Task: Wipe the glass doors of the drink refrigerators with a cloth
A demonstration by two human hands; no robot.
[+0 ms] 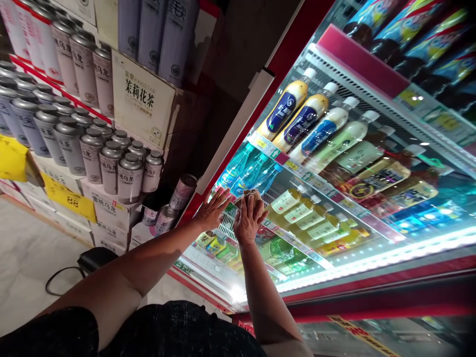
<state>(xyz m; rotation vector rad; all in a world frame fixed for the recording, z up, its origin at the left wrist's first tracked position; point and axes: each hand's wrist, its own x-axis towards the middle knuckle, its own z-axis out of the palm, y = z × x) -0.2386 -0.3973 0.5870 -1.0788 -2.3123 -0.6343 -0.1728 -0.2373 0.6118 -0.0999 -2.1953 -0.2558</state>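
A brown crumpled cloth (256, 194) lies under my right hand (248, 220), which grips it with the fingers bent over it. It appears pressed to the glass front of the lit drinks cooler (238, 158), level with the shelves. Left of it, my left hand (213, 210) is open, its fingers spread near the red side frame of the cooler. Nothing shows in that hand; whether it touches the glass I cannot tell. Beyond both hands stand blue bottles (241, 171) and several pale yellow bottles (310, 215).
Large cans (130, 173) stand on stacked cartons (107, 218) at left, with yellow price tags (70, 198). Small cans (167, 218) sit close to the cooler's side. On the floor lies a black bag-like item with a strap (95, 258). Another glass-fronted unit (390, 332) is at lower right.
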